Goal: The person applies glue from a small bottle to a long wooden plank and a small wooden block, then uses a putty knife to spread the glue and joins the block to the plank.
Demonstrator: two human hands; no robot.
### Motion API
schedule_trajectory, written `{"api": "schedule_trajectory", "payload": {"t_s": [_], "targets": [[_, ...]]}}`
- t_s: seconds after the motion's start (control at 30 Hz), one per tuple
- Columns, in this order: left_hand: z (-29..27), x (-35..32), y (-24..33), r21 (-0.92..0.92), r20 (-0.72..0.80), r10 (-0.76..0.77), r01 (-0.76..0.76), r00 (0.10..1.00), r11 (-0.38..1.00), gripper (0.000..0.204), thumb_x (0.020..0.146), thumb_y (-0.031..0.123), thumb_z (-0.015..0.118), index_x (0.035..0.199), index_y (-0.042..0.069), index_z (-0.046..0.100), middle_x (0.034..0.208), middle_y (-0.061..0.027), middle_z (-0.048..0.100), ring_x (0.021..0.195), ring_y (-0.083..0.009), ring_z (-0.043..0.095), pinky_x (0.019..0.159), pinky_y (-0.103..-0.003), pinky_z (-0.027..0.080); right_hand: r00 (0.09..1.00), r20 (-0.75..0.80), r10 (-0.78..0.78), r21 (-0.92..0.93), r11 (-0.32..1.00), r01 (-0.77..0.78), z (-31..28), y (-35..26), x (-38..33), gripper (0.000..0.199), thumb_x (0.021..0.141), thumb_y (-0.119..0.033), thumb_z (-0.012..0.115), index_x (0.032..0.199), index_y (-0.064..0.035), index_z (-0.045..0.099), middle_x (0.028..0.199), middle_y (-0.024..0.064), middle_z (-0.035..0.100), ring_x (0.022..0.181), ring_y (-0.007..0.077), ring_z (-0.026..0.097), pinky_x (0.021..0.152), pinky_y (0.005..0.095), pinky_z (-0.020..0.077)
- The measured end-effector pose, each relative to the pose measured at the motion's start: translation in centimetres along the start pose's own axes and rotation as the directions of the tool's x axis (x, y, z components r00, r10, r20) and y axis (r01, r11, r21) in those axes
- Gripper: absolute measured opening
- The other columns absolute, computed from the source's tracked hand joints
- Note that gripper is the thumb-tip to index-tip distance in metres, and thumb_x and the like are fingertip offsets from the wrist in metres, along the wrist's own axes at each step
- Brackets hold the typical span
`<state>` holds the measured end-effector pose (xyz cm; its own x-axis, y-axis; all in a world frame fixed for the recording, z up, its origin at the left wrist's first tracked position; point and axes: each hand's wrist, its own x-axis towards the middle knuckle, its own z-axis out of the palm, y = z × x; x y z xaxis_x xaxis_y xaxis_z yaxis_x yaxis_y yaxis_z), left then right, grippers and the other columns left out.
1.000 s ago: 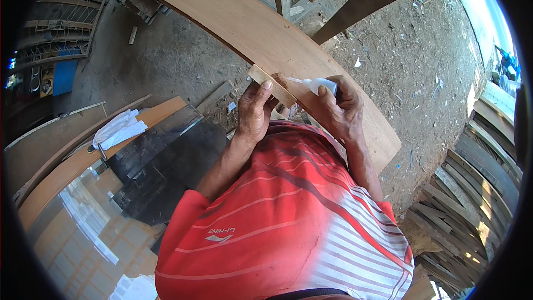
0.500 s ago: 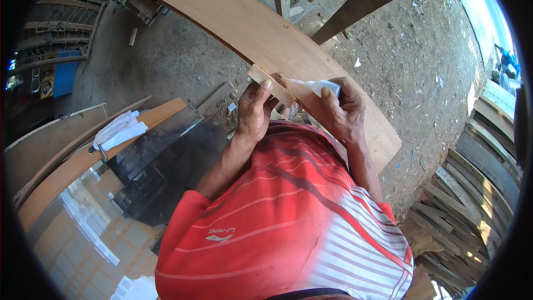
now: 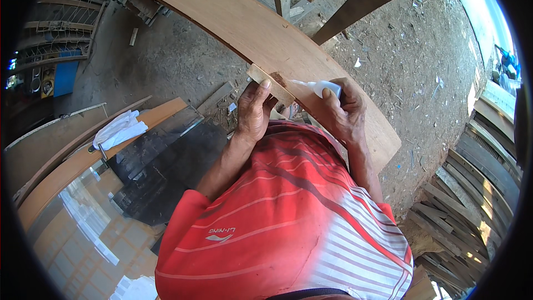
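A long wooden board [image 3: 244, 19] runs from the far left down to the right in front of me. My left hand [image 3: 254, 112] pinches a small flat wood block [image 3: 284, 95] against the board's near edge, thumb on top. Beside the block, a patch of reddish-brown sawdust [image 3: 277, 79] lies on the board. My right hand [image 3: 345, 112] is closed around a small white squeeze bottle [image 3: 327, 87], tilted with its thin nozzle pointing left at the sawdust. The nozzle tip is close to the patch; whether it touches I cannot tell.
A white cloth [image 3: 119, 129] rests on a wooden plank at left, near a dark panel [image 3: 166, 172]. A dark beam [image 3: 377, 0] crosses at the upper right. Stacked planks [image 3: 455, 211] lie at right. Scraps litter the dirt floor [image 3: 411, 72].
The bottle in my right hand has shifted very slightly, its nozzle still aimed at the sawdust. My left hand and the wood block stay almost where they were.
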<state>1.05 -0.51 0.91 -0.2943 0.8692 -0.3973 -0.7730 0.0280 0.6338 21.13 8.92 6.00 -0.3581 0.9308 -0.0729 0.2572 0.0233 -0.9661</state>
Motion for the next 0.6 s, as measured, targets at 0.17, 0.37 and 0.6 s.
{"api": "schedule_trajectory", "payload": {"t_s": [0.17,0.37,0.6], "targets": [[-0.03,0.01,0.01,-0.009,0.004,-0.005,0.005,1.0,1.0,0.038,0.106,0.023,0.067,0.137,0.003,0.059,0.133,-0.0096,0.065,0.122,-0.0218,0.063,0.107,-0.041,0.053,1.0,0.006,0.015,0.005,1.0,-0.015,-0.09,0.43,-0.07,0.021,0.099,-0.022,0.072,0.103,-0.0015,0.069,0.079,0.0056,0.069,0.069,0.0122,0.062,0.064,0.0307,0.0505],[0.04,0.0,0.03,-0.001,-0.011,-0.008,0.008,1.0,1.0,0.034,0.106,0.023,0.067,0.134,0.004,0.061,0.13,-0.0086,0.066,0.12,-0.0205,0.064,0.105,-0.04,0.054,1.0,0.004,-0.007,-0.016,1.0,0.007,-0.25,0.43,-0.12,0.023,0.099,-0.024,0.072,0.103,-0.0015,0.069,0.079,0.0059,0.069,0.069,0.0125,0.062,0.064,0.0312,0.0505],[-0.29,0.02,-0.2,0.042,-0.009,0.006,-0.005,1.0,0.999,0.043,0.106,0.029,0.066,0.139,0.001,0.058,0.134,-0.0111,0.064,0.126,-0.0239,0.061,0.111,-0.046,0.049,1.0,0.015,0.002,-0.006,1.0,-0.002,-0.6,0.22,-0.24,0.021,0.099,-0.022,0.072,0.101,-0.0015,0.069,0.078,0.0065,0.07,0.069,0.0127,0.064,0.063,0.0311,0.0512]]}}
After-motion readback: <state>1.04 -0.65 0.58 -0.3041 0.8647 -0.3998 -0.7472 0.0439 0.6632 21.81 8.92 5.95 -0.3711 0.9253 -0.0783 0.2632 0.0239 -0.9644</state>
